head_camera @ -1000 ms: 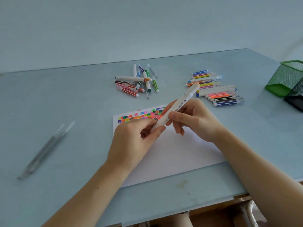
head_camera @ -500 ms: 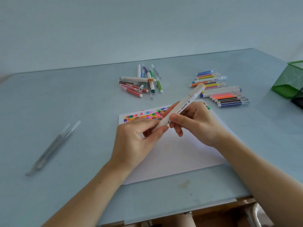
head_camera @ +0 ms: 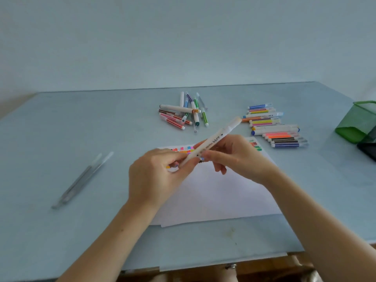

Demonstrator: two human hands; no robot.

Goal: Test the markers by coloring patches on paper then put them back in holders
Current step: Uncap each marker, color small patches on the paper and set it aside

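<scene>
Both hands hold one thick white marker (head_camera: 216, 138) slanting up to the right above the paper. My left hand (head_camera: 160, 176) pinches its lower end, my right hand (head_camera: 234, 155) grips its middle. The upper cap end (head_camera: 236, 121) looks pale orange. A white paper sheet (head_camera: 219, 192) lies under the hands, with rows of small coloured patches (head_camera: 183, 150) along its far edge. One pile of markers (head_camera: 183, 113) lies behind the paper, a neater row of markers (head_camera: 274, 127) to the right. A green mesh holder (head_camera: 358, 123) stands at the right edge.
A dark holder (head_camera: 369, 149) sits partly out of frame beside the green one. Two clear grey pens (head_camera: 83, 180) lie on the left of the pale blue table (head_camera: 61, 127). The table's front edge runs just below my forearms.
The view has shifted, so everything sits further right and lower in frame. My hands keep the same hold on the white marker, which has lifted slightly.
</scene>
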